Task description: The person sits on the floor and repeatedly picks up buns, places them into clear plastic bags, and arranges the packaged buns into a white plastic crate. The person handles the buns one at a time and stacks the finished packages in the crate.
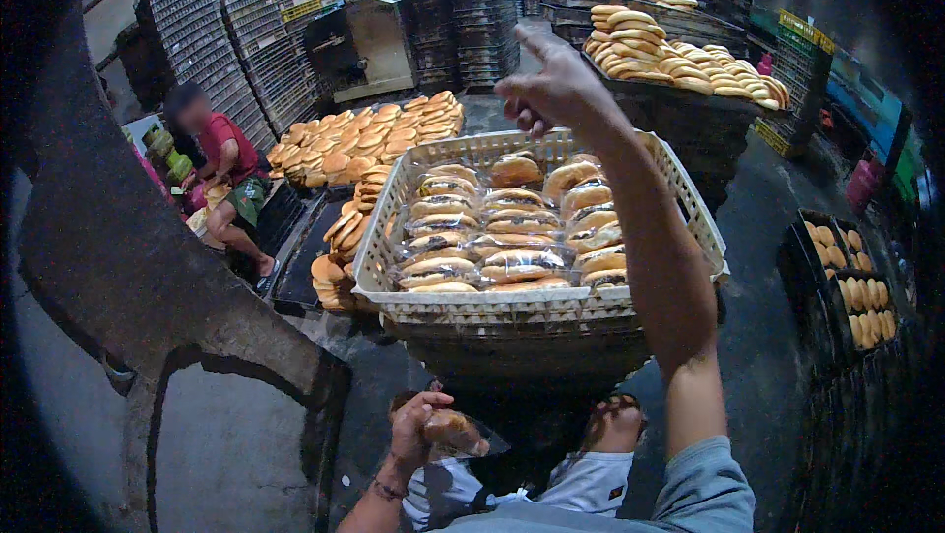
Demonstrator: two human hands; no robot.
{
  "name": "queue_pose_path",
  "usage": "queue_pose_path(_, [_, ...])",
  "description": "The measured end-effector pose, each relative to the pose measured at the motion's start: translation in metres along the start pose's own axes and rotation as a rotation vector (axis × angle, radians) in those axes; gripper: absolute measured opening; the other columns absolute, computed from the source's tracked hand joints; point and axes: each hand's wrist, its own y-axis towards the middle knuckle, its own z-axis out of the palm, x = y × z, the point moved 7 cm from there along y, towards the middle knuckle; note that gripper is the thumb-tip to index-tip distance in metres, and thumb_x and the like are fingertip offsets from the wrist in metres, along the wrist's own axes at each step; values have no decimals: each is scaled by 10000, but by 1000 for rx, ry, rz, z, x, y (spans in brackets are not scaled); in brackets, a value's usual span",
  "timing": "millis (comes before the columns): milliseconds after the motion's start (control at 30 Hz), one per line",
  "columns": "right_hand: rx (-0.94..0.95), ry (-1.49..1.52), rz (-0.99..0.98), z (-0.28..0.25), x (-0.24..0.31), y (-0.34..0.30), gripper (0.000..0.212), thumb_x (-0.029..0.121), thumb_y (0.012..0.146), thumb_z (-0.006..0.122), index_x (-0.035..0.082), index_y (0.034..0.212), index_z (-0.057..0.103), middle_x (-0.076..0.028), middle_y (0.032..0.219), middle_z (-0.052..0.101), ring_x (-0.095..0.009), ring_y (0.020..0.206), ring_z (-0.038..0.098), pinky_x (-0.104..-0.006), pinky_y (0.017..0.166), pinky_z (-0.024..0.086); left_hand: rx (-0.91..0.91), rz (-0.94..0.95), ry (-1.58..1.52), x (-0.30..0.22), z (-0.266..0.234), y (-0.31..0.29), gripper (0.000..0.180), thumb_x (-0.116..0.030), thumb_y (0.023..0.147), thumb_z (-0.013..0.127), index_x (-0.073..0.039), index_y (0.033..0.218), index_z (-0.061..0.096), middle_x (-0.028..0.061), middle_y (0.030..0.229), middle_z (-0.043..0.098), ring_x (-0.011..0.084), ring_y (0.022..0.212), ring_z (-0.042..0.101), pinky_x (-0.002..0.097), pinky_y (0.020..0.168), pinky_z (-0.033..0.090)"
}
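Dim bakery floor; left hand [418,435] grips a bagged bun [455,432], right hand [551,90] loosely curled, empty, above the crate [379,248].

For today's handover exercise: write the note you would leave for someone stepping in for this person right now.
Left hand: holds a bagged bun low, near the knees.
Right hand: raised above the far rim of the white crate, fingers curled, holding nothing that shows.
Done: the crate holds rows of bagged buns, nearly full.
Left: the bun in hand is not yet in the crate; unbagged buns lie on trays to the left.
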Motion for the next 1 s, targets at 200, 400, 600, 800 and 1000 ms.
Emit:
queue_pose_path(200, [-41, -191, 88, -9, -22, -18, 862, 74, 877, 678, -44, 1561, 167, -120, 704, 675, -150, 523, 620, -294, 413, 484, 25, 0, 12, -1, 10, 2, 534, -449, 891, 598, 23, 1140, 624, 122, 1004, 694, 217, 894, 695, 341, 815, 570])
queue_pose_path(400, [-259, -332, -319, -30, 10, -28, 629, 85, 835, 678, -19, 1391, 404, -134, 700, 670, -188, 546, 637, -346, 506, 528, 36, -45, 59, -2, 20, -4, 445, -330, 913, 563, 43, 1151, 611, 163, 1002, 702, 244, 906, 702, 353, 836, 561])
queue_pose_path(600, [-52, -189, -487, -5, 18, -165, 846, -3, 797, 720, 76, 1551, 344, -39, 675, 642, -61, 606, 565, -255, 598, 482, 73, -82, 155, 7, 28, 3, 448, -308, 896, 536, 52, 1152, 613, 163, 1008, 699, 232, 900, 694, 343, 836, 558])
queue_pose_path(800, [284, 542, -755, 13, 10, -276, 143, 78, 770, 801, 2, 870, 733, -157, 708, 713, -267, 575, 705, -312, 531, 557, 87, -66, 184, 20, 34, 7, 451, -311, 887, 543, 53, 1137, 633, 145, 1033, 694, 212, 935, 688, 339, 867, 546])
queue_pose_path(1000, [77, 835, -251, -11, -46, -270, 244, 58, 817, 744, -17, 1049, 736, -122, 696, 671, -138, 567, 619, -251, 513, 480, 155, -130, 234, 16, 60, 11, 411, -284, 913, 547, 53, 1128, 642, 134, 1038, 694, 195, 915, 682, 317, 850, 544])
